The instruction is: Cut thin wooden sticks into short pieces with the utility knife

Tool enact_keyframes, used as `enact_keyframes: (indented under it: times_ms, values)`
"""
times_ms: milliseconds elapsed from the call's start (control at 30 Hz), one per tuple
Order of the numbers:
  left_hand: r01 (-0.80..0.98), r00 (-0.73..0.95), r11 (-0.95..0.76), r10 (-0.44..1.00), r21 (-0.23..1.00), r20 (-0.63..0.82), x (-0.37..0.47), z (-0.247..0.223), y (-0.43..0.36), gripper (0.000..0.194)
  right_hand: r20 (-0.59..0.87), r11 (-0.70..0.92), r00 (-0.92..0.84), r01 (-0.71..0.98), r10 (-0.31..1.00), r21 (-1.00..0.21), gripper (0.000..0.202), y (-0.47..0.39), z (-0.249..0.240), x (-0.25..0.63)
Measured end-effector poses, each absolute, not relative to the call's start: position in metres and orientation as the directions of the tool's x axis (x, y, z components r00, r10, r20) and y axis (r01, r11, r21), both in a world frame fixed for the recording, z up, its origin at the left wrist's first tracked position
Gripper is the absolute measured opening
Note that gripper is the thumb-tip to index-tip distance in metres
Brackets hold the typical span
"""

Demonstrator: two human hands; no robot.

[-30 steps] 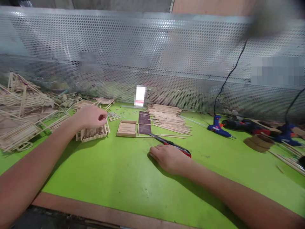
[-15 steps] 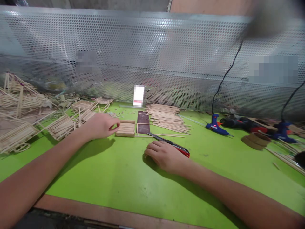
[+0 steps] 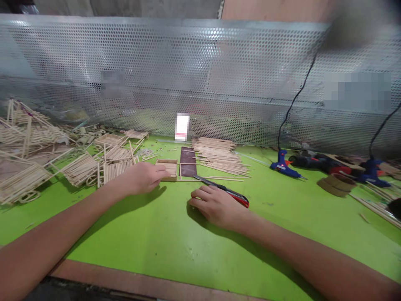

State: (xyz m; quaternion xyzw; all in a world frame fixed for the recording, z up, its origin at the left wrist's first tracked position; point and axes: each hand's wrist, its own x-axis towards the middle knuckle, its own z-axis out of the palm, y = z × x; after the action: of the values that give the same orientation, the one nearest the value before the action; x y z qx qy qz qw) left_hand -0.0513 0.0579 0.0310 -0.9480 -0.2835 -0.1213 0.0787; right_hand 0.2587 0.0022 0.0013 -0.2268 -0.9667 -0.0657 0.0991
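Note:
My left hand (image 3: 142, 179) reaches over the near left corner of a small rectangular tray (image 3: 171, 168) made of thin wooden sticks. Its fingers are closed together on that corner, and the thumb is hidden. My right hand (image 3: 219, 205) rests on the green table with loosely bent, slightly parted fingers; nothing shows in them, though the palm side is hidden. Just beyond its knuckles lies a red and black utility knife (image 3: 233, 193), blade out and pointing left. A dark brown plate (image 3: 188, 166) lies right of the tray, with a few thin sticks (image 3: 213, 179) around it.
Loose sticks (image 3: 219, 155) are heaped behind the knife. Several stick-built cart-like models (image 3: 82, 169) crowd the left side. Two blue glue guns (image 3: 285, 165) with black cords and a brown tape roll (image 3: 336, 184) are at right. A perforated metal screen (image 3: 188, 62) stands along the back.
My left hand has moved right and slightly nearer, from beside the tray onto its near left corner. My right hand and the knife have stayed almost in place.

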Motion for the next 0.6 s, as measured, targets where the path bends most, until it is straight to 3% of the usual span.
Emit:
enact_keyframes:
  times_ms: [200, 600]
  values:
    - [0.578, 0.803, -0.815, 0.557, -0.048, 0.214, -0.0511, 0.0289, 0.0584, 0.035, 0.191, 0.887, -0.883, 0.451, 0.428, 0.098, 0.025, 0.0017, 0.0022, 0.2588]
    - [0.558, 0.813, -0.827, 0.528, -0.069, 0.244, -0.0496, 0.027, 0.0576, 0.034, 0.188, 0.887, -0.88, 0.456, 0.437, 0.073, 0.024, 0.0018, 0.0043, 0.2581]
